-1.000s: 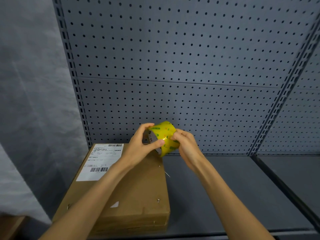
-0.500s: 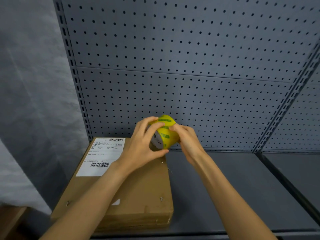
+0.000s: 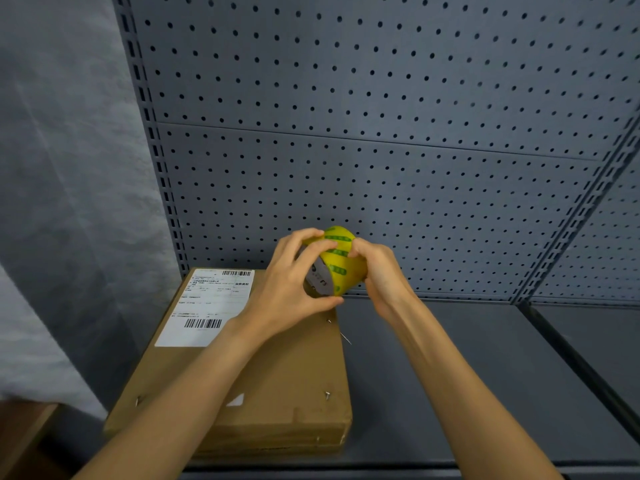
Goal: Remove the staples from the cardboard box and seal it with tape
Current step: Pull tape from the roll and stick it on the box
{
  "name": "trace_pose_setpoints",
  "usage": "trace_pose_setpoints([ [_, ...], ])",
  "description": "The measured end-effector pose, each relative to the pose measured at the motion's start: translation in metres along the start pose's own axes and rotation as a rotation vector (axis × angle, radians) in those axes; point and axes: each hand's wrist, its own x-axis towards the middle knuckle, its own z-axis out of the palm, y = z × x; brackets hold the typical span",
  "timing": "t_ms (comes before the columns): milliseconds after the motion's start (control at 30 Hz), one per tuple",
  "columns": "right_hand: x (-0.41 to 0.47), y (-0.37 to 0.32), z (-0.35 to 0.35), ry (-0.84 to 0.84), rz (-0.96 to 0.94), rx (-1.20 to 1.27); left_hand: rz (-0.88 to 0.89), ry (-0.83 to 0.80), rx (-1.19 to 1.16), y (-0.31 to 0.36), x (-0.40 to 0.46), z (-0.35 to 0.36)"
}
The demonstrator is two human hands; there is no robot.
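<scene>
A flat brown cardboard box lies on the grey shelf, with a white shipping label on its far left part. Small metal staples stick out of its top at the near left, near right and far right. Above the box's far right corner I hold a yellow roll of tape with green print in both hands. My left hand grips its left side with thumb underneath. My right hand holds its right side, fingertips on the tape's surface.
A grey pegboard wall rises behind the shelf. A loose thin pin or staple lies at the box's right edge. A grey cloth hangs on the left, and a brown carton corner shows at the bottom left.
The roll has been turned in my hands and my left fingers have wrapped further over it. The view has shifted slightly upward; the box has not moved.
</scene>
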Motion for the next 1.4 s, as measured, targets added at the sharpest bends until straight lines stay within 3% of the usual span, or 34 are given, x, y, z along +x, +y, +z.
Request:
trace_pose_setpoints([
  [267,0.001,0.000,0.003,0.016,0.005,0.009,0.001,-0.006,0.008,0.000,0.000,-0.001],
  [467,0.002,0.005,-0.002,-0.093,0.005,0.133,0.004,0.005,0.005,-0.002,0.000,-0.003],
  [1067,0.003,0.004,-0.003,-0.002,0.010,0.099,0.016,-0.015,-0.016,-0.002,0.000,-0.001],
  [1400,0.006,0.002,-0.009,-0.065,0.031,0.190,0.025,-0.003,-0.020,-0.002,0.001,-0.002],
])
